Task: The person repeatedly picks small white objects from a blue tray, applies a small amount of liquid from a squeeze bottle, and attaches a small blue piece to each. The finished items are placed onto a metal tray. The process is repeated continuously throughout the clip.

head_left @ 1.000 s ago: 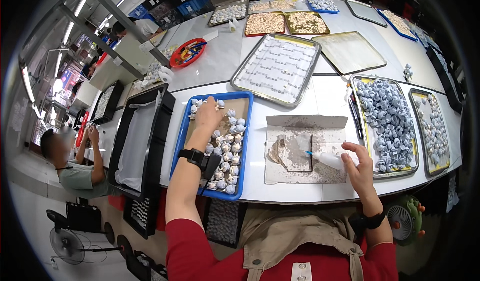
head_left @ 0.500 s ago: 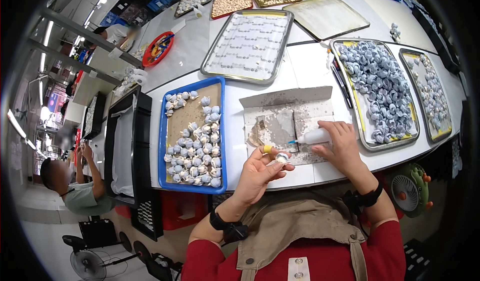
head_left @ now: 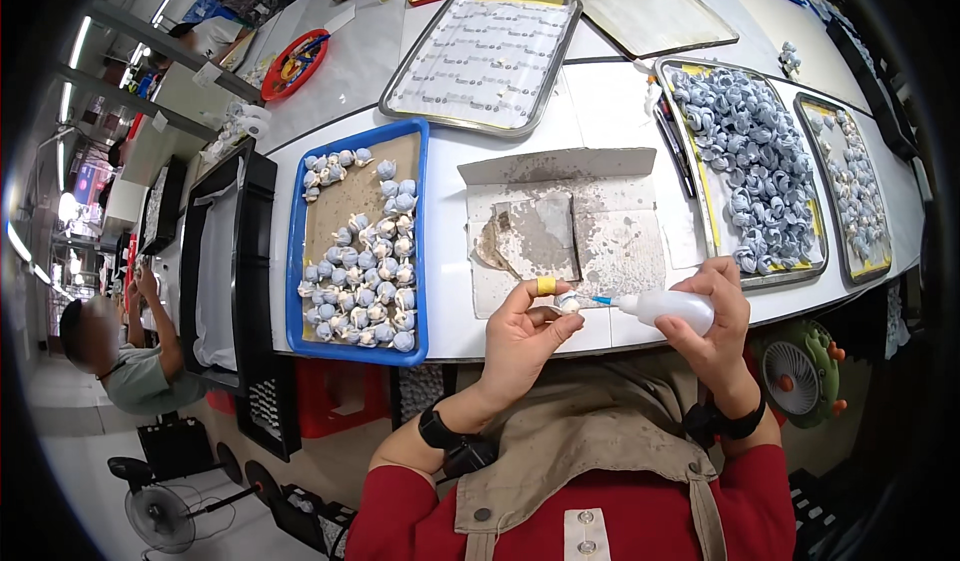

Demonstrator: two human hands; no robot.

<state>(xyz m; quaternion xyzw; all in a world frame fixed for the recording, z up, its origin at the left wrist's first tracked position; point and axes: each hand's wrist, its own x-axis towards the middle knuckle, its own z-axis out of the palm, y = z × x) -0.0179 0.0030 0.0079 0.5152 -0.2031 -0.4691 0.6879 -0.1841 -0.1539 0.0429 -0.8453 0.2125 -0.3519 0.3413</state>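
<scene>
My left hand (head_left: 525,346) pinches a small white and grey-blue ball-shaped piece (head_left: 567,304) between thumb and fingers; a yellow band wraps one fingertip. Closed around a white squeeze bottle (head_left: 678,310) is my right hand (head_left: 722,326). The bottle lies nearly level, and its thin blue nozzle (head_left: 600,300) points left at the piece, touching or very close to it. Both hands are over the front edge of a stained cardboard sheet (head_left: 625,236). To the left, a blue-rimmed tray (head_left: 422,251) holds many similar grey-blue and white pieces.
At right stand a metal tray (head_left: 715,216) heaped with grey-blue curled pieces and a narrower tray (head_left: 850,261) of small pieces. A paper-lined tray (head_left: 480,71) lies beyond the cardboard. Dark pen-like tools (head_left: 675,151) lie beside the heaped tray. A black crate (head_left: 255,261) and another person (head_left: 150,361) are far left.
My right hand has brought the bottle nearer to me, and its nozzle now meets or nearly meets the piece in my left hand. The whole view has shifted slightly.
</scene>
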